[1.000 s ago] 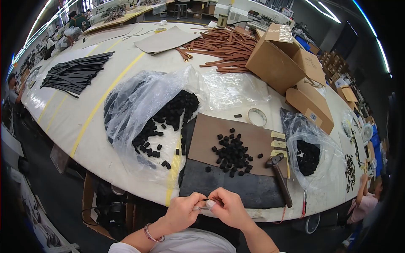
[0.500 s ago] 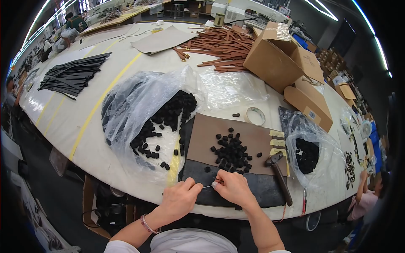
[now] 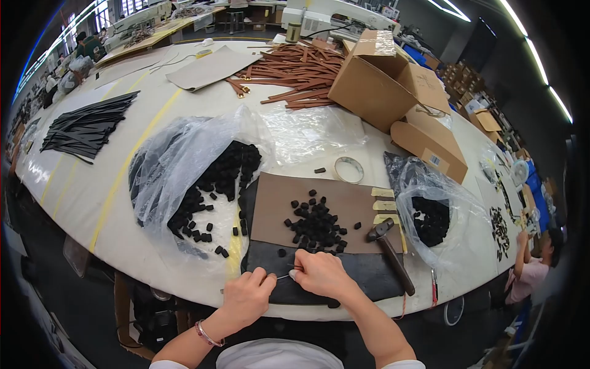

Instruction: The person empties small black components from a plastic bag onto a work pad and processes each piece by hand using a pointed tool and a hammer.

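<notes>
A wide white counter [image 3: 74,209] fills the view. At left lies a clear plastic bag [image 3: 153,178] spilling black pieces; before me, a dark mat [image 3: 375,277] under a brown sheet [image 3: 270,215]. A hammer [image 3: 396,267] rests at their right. A pile of small black pieces [image 3: 314,224] sits on the sheet, just beyond my right hand [image 3: 321,273], the nearer one. My left hand [image 3: 247,295] and right are both closed on a thin rod [image 3: 283,277], spanning left to right, its right end slightly farther; what else my fingers hide, I cannot tell.
</notes>
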Tool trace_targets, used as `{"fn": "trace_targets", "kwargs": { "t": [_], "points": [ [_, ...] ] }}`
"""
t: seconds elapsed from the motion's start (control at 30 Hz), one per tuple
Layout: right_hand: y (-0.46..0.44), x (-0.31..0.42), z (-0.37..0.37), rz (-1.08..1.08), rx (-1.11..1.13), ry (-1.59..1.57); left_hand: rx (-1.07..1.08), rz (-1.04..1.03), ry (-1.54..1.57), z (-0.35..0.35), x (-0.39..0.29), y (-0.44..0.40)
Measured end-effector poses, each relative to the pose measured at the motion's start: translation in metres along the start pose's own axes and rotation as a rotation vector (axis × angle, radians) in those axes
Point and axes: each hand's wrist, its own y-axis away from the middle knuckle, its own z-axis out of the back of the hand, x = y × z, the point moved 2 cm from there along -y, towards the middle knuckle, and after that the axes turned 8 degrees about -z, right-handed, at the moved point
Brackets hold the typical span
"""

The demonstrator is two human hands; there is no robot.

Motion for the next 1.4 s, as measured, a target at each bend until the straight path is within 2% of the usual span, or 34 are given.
{"fn": "trace_targets", "kwargs": {
  "t": [0.17,0.2,0.27,0.3,0.33,0.4,0.43,0.47,0.57,0.63,0.7,0.77,0.83,0.93,1.07,1.13,1.17,1.23,1.3,1.37,1.4],
  "points": [
    [-0.002,-0.004,-0.003,0.061,-0.008,0.03,-0.006,-0.034,0.01,-0.001,0.001,-0.002],
    [0.003,-0.009,-0.007,0.114,-0.09,0.042,0.0,-0.036,0.012,-0.001,0.0,-0.002],
    [0.03,-0.02,0.011,0.038,-0.255,0.065,0.003,-0.045,0.009,0.001,0.003,-0.004],
    [0.043,-0.038,0.025,0.057,-0.486,-0.023,0.008,-0.059,0.0,0.0,0.004,-0.004],
    [0.054,-0.06,0.04,-0.083,-0.629,0.067,0.018,-0.064,-0.008,0.0,0.003,-0.002],
    [0.07,-0.109,0.062,-0.241,-0.746,0.269,0.023,-0.068,-0.004,0.0,0.004,0.0],
    [0.075,-0.13,0.064,-0.309,-0.7,0.306,0.02,-0.093,0.0,0.0,0.004,-0.002],
    [0.077,-0.151,0.059,-0.291,-0.64,0.3,0.018,-0.089,-0.005,-0.001,0.005,-0.002],
    [0.079,-0.157,0.058,-0.299,-0.572,0.226,0.001,-0.099,-0.002,-0.001,0.004,0.0],
    [0.085,-0.133,0.058,-0.34,-0.613,0.321,0.034,-0.086,-0.02,0.002,0.002,-0.002],
    [0.097,-0.106,0.059,-0.247,-0.534,0.213,0.031,-0.075,-0.032,0.002,0.002,-0.003],
    [0.105,-0.071,0.046,-0.015,-0.482,-0.185,0.045,-0.06,-0.037,0.0,-0.001,-0.002],
    [0.106,-0.04,0.028,0.244,-0.435,-0.137,0.03,-0.041,-0.035,0.002,-0.002,-0.003],
    [0.093,-0.03,0.004,0.251,-0.222,0.149,0.029,-0.047,-0.026,-0.001,-0.001,-0.003],
    [0.099,-0.016,0.014,0.349,-0.335,0.165,0.034,-0.045,-0.013,-0.001,0.001,-0.001],
    [0.103,-0.014,0.013,0.48,-0.523,-0.1,0.034,-0.085,0.0,0.001,0.002,-0.003],
    [0.1,-0.017,0.009,0.482,-0.522,-0.096,0.029,-0.083,0.0,0.001,0.002,-0.002],
    [0.089,-0.024,0.001,0.295,-0.361,0.126,0.009,-0.097,-0.005,-0.003,0.003,0.0],
    [0.099,-0.021,0.011,0.295,-0.358,0.175,0.009,-0.082,0.004,-0.002,0.004,-0.003],
    [0.109,-0.016,0.018,0.411,-0.531,-0.137,0.04,-0.085,0.025,-0.002,0.003,0.002],
    [0.105,-0.019,0.009,0.453,-0.587,-0.099,0.047,-0.078,0.026,-0.001,0.003,0.001]
  ]
}}
